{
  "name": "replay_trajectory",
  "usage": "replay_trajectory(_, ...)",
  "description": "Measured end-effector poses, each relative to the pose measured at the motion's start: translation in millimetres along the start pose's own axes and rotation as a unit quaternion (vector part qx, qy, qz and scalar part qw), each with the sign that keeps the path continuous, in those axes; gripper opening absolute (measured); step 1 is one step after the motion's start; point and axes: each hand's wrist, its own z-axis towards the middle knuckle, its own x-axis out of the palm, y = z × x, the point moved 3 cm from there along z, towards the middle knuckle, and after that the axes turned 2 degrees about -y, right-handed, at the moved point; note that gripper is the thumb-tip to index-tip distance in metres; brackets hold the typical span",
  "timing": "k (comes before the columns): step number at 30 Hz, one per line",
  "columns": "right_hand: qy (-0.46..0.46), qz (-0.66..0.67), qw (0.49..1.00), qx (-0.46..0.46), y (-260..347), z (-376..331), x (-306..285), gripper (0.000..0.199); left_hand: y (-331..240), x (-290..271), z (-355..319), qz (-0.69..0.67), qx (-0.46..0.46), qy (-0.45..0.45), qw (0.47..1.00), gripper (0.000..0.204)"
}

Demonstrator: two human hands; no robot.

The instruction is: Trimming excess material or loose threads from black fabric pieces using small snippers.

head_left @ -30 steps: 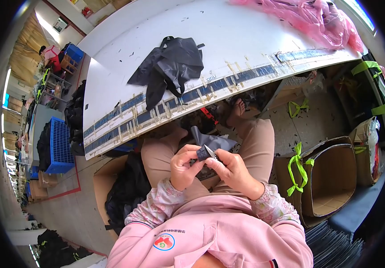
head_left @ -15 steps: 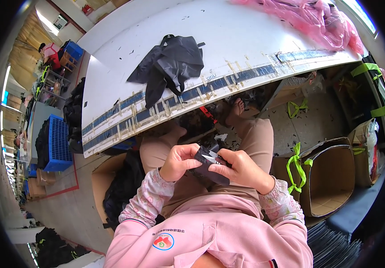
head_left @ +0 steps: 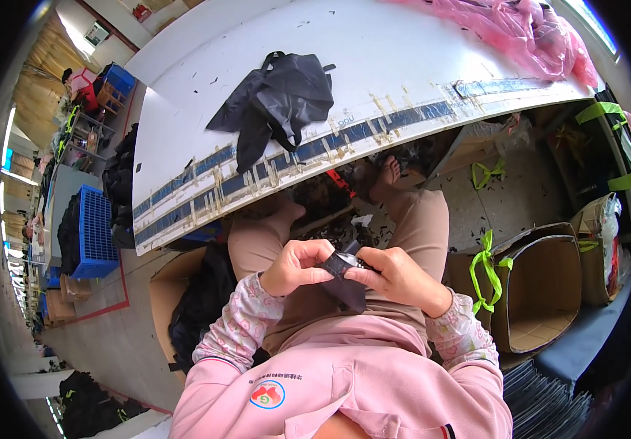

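Over my lap I hold a small black fabric piece [head_left: 346, 291] between both hands, its lower part hanging down. On its left edge, the thumb and fingers of my left hand [head_left: 299, 268] are pinched together. Facing it, my right hand [head_left: 397, 276] is closed on the other side, with the thumb across the front. A small shiny, pale pointed thing [head_left: 349, 257] shows between the hands at the fabric's top; its kind is hard to make out. Beyond, a black fabric item with straps [head_left: 286, 95] lies crumpled on the white table [head_left: 206, 66].
Pink plastic sheeting [head_left: 505, 33] covers the table's far right. At my right stands an open cardboard box [head_left: 542, 289] with a lime-green tie [head_left: 482, 271]. To my left, dark fabric [head_left: 202, 314] fills another box. Farther left is a blue crate [head_left: 97, 234]. Dark scraps litter the floor.
The fabric between my hands has been folded and turned, and its lower part now hangs straighter. The shiny pointed thing shows less than before. My hands stay nearly in place.
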Motion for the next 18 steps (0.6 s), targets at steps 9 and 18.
replay_trajectory(9,0.059,0.024,0.998,0.002,3,-4,-8,0.036,-10,-11,5,0.002,-0.076,0.088,0.993,0.011)
replay_trajectory(18,0.085,-0.053,0.994,-0.043,2,-5,-7,0.039,-9,-16,13,0.002,-0.161,0.199,0.967,0.013)
